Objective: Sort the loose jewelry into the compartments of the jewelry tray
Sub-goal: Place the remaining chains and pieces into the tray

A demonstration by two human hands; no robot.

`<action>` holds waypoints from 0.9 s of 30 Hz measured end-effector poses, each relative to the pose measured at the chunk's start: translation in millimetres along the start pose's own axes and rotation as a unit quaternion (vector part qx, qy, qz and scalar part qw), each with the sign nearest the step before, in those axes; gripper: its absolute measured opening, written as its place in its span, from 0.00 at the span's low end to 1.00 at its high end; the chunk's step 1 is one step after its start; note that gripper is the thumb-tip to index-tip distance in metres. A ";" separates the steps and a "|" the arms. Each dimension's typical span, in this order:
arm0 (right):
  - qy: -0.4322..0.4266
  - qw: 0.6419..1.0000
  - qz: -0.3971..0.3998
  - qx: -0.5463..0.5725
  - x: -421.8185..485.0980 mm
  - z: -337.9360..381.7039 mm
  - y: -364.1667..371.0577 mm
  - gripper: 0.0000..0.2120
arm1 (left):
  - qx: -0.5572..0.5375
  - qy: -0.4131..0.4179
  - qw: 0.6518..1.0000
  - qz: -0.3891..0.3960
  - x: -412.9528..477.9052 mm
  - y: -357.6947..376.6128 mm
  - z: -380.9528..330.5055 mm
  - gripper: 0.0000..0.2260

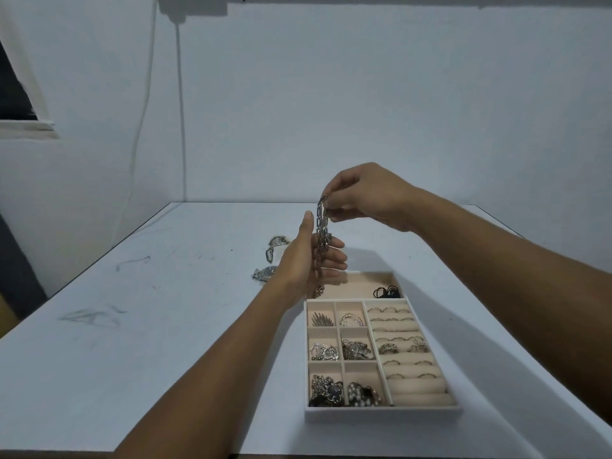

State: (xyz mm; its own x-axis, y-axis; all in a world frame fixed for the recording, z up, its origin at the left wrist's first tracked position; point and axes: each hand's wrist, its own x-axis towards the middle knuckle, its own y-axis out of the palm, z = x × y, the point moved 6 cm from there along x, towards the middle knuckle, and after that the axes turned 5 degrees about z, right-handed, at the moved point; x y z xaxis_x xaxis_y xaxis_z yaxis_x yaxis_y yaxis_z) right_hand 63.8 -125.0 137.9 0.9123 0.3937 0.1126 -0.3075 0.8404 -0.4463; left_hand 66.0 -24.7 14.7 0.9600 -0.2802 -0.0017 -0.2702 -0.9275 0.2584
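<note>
The jewelry tray (381,413) sits near on the white table (159,342), its 6 small left compartments holding pieces and its right rolls holding rings. Just beyond, the left hand (308,256) is released, straight fingers resting against the hanging chain (322,226). The right hand (367,197) pinches the chain's top, and its lower end dangles over the tray's far compartment. Farther left lie a watch (266,272) and a loose piece (276,243).

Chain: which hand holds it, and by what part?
The right hand pinches the chain by its top end; the left hand lies open against it.
</note>
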 end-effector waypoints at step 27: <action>0.038 0.972 -0.065 -0.223 -14.1 -35.4 15.1 0.02 | 0.108 0.041 0.991 -0.067 -10.3 -6.7 -7.7 0.22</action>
State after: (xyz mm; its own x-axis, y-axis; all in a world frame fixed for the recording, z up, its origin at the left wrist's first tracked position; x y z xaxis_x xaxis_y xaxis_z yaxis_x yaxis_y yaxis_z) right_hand 55.9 -131.0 98.2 0.9581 0.2518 0.1365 -0.0554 0.6304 -0.7743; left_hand 58.5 -13.7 20.5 0.9886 -0.1383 0.0592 -0.1412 -0.9888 0.0474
